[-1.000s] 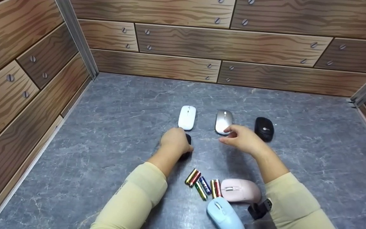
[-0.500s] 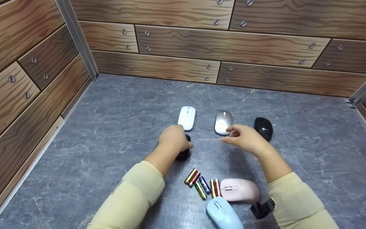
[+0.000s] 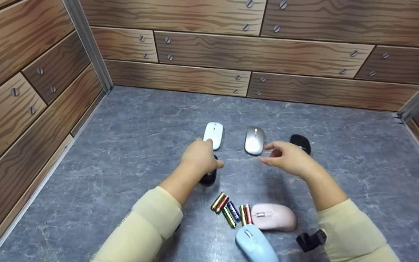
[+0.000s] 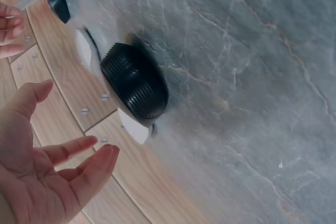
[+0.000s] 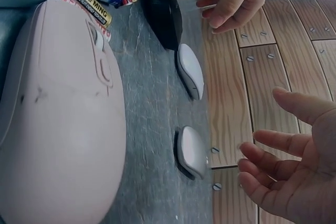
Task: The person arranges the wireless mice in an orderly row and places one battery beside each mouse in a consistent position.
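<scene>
My left hand [image 3: 199,156] hovers over a black mouse [image 3: 208,179] on the grey marbled surface, hiding part of it in the head view. The left wrist view shows that mouse's ribbed side [image 4: 137,85] standing apart from the loosely spread fingers [image 4: 94,174]. Beyond this hand lies a white mouse [image 3: 215,133]. My right hand [image 3: 287,158] is held in the air with fingers and thumb spread apart and nothing between them. Its fingertips are just right of a silver mouse [image 3: 254,140], and it overlaps a second black mouse [image 3: 299,141].
Nearer the body are several batteries [image 3: 228,217], a pink mouse [image 3: 274,217] and a light blue mouse [image 3: 255,243]. A black wrist camera [image 3: 311,240] sits by the right sleeve. Wood-patterned walls [image 3: 180,76] bound the surface at the back and sides.
My left hand has lifted slightly off the black mouse, uncovering more of its near end. The right hand has drifted a little rightward, away from the silver mouse.
</scene>
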Demonstrator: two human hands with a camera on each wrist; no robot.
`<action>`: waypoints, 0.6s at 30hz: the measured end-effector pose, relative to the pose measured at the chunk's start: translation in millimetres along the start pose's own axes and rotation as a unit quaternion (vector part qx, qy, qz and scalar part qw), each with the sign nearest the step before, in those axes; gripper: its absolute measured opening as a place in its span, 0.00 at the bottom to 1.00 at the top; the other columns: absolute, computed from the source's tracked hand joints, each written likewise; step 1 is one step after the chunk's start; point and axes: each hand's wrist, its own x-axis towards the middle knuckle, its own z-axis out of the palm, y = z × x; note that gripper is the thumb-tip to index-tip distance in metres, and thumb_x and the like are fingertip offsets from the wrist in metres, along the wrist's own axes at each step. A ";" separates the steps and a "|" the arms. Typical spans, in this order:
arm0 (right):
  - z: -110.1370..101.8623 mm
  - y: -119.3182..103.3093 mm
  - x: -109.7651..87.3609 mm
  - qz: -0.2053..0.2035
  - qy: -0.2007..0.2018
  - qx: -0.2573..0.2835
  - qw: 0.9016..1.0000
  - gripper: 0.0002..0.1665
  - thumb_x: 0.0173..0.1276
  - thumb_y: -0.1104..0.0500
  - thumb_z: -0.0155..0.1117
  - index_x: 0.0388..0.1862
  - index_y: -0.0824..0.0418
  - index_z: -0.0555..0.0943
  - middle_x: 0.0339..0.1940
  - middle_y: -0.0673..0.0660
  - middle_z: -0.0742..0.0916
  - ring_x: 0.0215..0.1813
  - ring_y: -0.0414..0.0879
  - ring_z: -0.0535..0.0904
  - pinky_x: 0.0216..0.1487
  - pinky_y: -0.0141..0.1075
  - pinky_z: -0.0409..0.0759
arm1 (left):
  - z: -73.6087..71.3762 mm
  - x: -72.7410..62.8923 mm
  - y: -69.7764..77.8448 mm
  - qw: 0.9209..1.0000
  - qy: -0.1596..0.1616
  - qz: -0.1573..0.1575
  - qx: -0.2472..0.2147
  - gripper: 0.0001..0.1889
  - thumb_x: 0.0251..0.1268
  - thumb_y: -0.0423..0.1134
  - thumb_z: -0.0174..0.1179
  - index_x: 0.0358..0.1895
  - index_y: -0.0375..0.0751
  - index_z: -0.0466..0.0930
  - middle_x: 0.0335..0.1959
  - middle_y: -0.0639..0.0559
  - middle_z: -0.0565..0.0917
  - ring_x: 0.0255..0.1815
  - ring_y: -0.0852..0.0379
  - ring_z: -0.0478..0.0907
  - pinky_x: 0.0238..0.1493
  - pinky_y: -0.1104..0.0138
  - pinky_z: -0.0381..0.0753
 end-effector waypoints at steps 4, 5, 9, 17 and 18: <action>-3.9 1.7 -6.8 -0.012 -0.013 -0.006 1.000 0.31 0.59 0.47 0.64 0.54 0.67 0.73 0.39 0.61 0.83 0.42 0.52 0.78 0.42 0.45 0.77 | -1.5 -6.2 2.2 1.000 0.002 0.024 0.005 0.41 0.45 0.61 0.63 0.61 0.37 0.68 0.54 0.38 0.72 0.50 0.45 0.74 0.47 0.55 0.77; -4.7 2.2 -8.6 -0.014 -0.016 -0.010 1.000 0.31 0.59 0.47 0.64 0.54 0.67 0.73 0.39 0.60 0.83 0.42 0.52 0.78 0.42 0.44 0.77 | -1.8 -7.6 2.9 0.999 0.005 0.032 0.006 0.41 0.45 0.61 0.63 0.60 0.37 0.68 0.54 0.38 0.72 0.49 0.45 0.74 0.47 0.55 0.77; -7.5 3.9 -16.2 -0.017 -0.026 -0.011 0.999 0.32 0.59 0.45 0.63 0.55 0.65 0.73 0.40 0.59 0.83 0.42 0.51 0.78 0.38 0.41 0.78 | -3.6 -13.0 5.5 0.998 0.019 0.061 0.018 0.40 0.45 0.61 0.63 0.60 0.38 0.69 0.54 0.38 0.72 0.49 0.44 0.75 0.47 0.55 0.77; -4.8 9.6 -33.0 -0.051 -0.035 -0.031 0.998 0.32 0.56 0.46 0.66 0.53 0.64 0.75 0.41 0.60 0.82 0.46 0.54 0.77 0.46 0.47 0.77 | 2.1 -23.9 5.3 0.993 0.024 0.113 0.018 0.40 0.46 0.61 0.62 0.60 0.39 0.69 0.53 0.41 0.73 0.44 0.46 0.77 0.45 0.56 0.78; -3.5 10.7 -35.0 -0.054 -0.036 -0.036 0.997 0.32 0.55 0.45 0.67 0.53 0.64 0.75 0.42 0.60 0.82 0.46 0.54 0.77 0.47 0.48 0.76 | 3.7 -25.3 4.9 0.992 0.025 0.118 0.019 0.39 0.46 0.61 0.62 0.60 0.39 0.70 0.52 0.42 0.73 0.43 0.46 0.77 0.45 0.57 0.78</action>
